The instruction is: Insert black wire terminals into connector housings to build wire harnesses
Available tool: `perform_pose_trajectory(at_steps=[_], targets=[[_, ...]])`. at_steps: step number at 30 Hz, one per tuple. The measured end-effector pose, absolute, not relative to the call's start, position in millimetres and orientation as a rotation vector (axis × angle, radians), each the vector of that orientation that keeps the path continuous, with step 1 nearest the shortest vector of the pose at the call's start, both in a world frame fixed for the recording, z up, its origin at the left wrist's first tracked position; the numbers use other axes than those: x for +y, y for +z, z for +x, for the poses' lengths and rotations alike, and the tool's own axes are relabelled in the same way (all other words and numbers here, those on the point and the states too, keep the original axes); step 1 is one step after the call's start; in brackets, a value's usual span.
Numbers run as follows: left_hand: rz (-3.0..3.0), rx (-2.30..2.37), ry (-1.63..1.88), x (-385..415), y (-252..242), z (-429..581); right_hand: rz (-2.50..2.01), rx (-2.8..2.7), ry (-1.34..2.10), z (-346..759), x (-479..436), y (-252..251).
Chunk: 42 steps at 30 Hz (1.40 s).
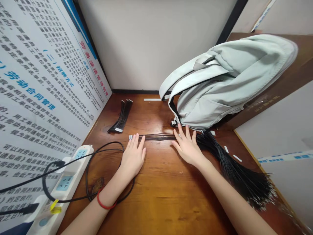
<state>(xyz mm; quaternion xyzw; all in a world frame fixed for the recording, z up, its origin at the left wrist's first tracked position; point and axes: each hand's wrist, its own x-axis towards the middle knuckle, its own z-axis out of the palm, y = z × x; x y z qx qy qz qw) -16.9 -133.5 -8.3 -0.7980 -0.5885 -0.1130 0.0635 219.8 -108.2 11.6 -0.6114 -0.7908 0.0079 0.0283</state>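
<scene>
A flat row of thin dark wires (158, 137) lies straight across the wooden table between my two hands. My left hand (133, 151) rests on its left end with the fingers stretched out; a small pale connector (130, 137) peeks out beside the fingertips. Over the right end, my right hand (187, 145) lies flat with fingers spread, hiding that end. Just right of it is a thick bundle of black wires (234, 166) with light tips fanned toward the lower right. Behind my left hand sit some dark flat wire strips (122, 117) with pale ends.
A pale backpack (215, 88) leans at the back right by a cardboard box (259, 101). At left, a white power strip (65, 182) has a black cable (86, 169) looping toward my left forearm. Small white strips (237, 158) lie at right, another white strip (153, 99) at the back.
</scene>
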Motion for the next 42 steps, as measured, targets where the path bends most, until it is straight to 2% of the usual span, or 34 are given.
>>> perform_pose_trajectory(at_steps=[10,25,42], targets=[[-2.38,-1.763,-0.458,-132.0,-20.2,-20.0,-1.945,-2.354,-0.007,222.1,-109.8,7.5],[-2.401,-1.727,-0.295,-133.5,-5.5,-21.0,-2.003,-2.334,0.098,224.1,-108.2,3.3],[-2.367,-1.715,-0.33,-132.6,-10.8,-20.4,-1.938,-2.324,0.054,229.9,-108.2,-3.1]])
